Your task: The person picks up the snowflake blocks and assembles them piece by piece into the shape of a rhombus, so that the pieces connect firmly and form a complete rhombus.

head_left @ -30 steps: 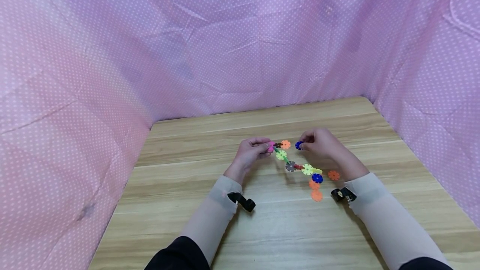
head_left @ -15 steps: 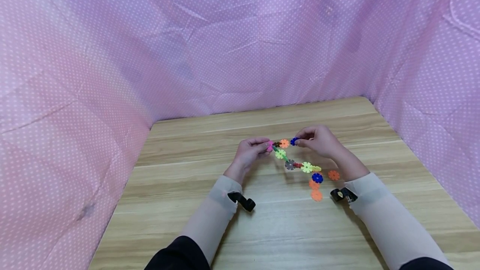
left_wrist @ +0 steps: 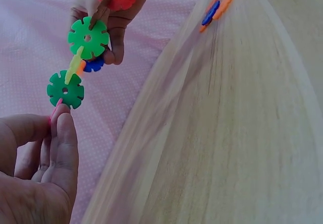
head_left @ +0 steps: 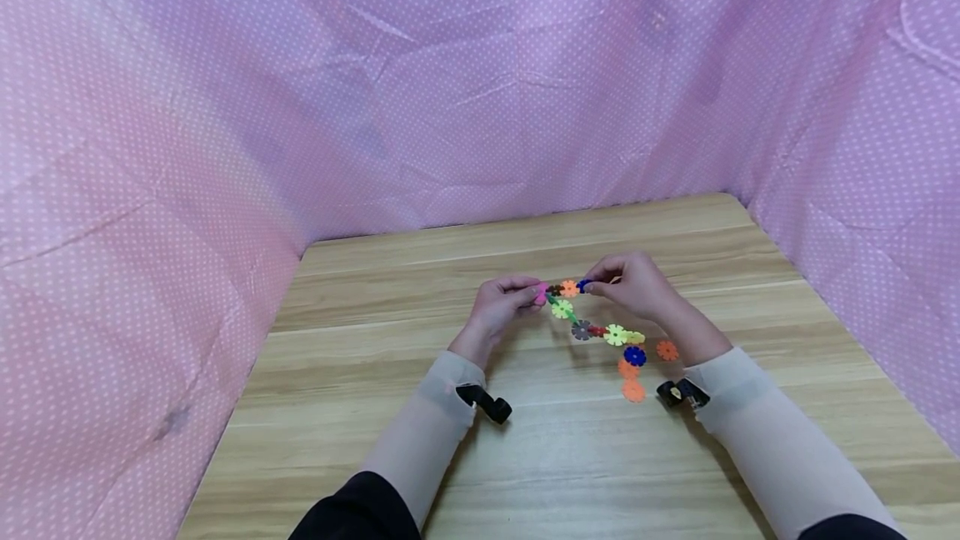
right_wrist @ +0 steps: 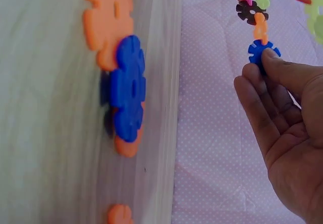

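Observation:
My left hand [head_left: 495, 311] pinches a pink notched snowflake disc [head_left: 541, 294] at the bend of a chain of interlocking plastic discs. One branch runs right through a brown disc [right_wrist: 247, 15] to an orange disc [head_left: 570, 288]. At that branch's end, my right hand [head_left: 637, 283] pinches a blue disc [right_wrist: 258, 52] between thumb and fingers, and its edge meets the orange disc. How deep the slots engage cannot be told. The other branch slants toward the person through a green disc [left_wrist: 65, 90], a yellow-green disc [head_left: 562, 309], a grey-looking disc [head_left: 581, 330] and others, held above the table.
Loose on the wooden table [head_left: 525, 473] lie another blue disc [head_left: 634, 356] over orange ones, an orange disc [head_left: 633, 391] nearer the person, and one orange disc [head_left: 667, 350] by the right wrist. A pink dotted curtain [head_left: 480, 107] surrounds the table's back and sides.
My right hand has moved left with the blue disc, closing the gap to the orange disc. The left hand has stayed nearly still, with the chain shifting slightly.

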`<move>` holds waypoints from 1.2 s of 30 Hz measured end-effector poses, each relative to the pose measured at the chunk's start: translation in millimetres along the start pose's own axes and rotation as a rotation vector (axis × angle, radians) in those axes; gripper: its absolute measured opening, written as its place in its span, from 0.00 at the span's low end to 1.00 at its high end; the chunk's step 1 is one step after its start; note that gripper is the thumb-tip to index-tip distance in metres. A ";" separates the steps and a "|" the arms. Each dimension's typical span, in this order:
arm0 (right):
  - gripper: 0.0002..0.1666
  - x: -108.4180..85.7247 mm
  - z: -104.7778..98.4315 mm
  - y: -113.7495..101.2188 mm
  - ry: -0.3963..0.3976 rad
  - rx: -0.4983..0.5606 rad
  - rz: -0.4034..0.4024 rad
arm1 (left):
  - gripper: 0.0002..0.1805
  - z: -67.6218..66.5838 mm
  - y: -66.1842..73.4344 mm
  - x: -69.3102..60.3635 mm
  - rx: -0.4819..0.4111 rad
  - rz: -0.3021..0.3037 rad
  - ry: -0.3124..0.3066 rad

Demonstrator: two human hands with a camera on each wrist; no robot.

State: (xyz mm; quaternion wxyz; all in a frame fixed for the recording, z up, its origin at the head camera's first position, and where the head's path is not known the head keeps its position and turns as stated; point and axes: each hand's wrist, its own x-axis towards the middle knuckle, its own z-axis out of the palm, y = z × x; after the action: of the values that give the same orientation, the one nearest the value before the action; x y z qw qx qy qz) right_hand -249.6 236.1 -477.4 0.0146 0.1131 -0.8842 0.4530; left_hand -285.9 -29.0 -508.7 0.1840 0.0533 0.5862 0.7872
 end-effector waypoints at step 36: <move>0.12 -2.2 7.2 -13.8 -0.146 0.064 -0.160 | 0.15 0.3 2.4 -5.1 0.362 -0.058 -0.220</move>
State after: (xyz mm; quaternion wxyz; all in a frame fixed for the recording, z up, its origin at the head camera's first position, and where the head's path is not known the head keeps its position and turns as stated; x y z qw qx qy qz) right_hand -244.0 223.0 -470.9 -0.0174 0.2165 -0.8561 0.4690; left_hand -281.7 -31.1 -505.6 0.2570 0.1541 0.6957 0.6529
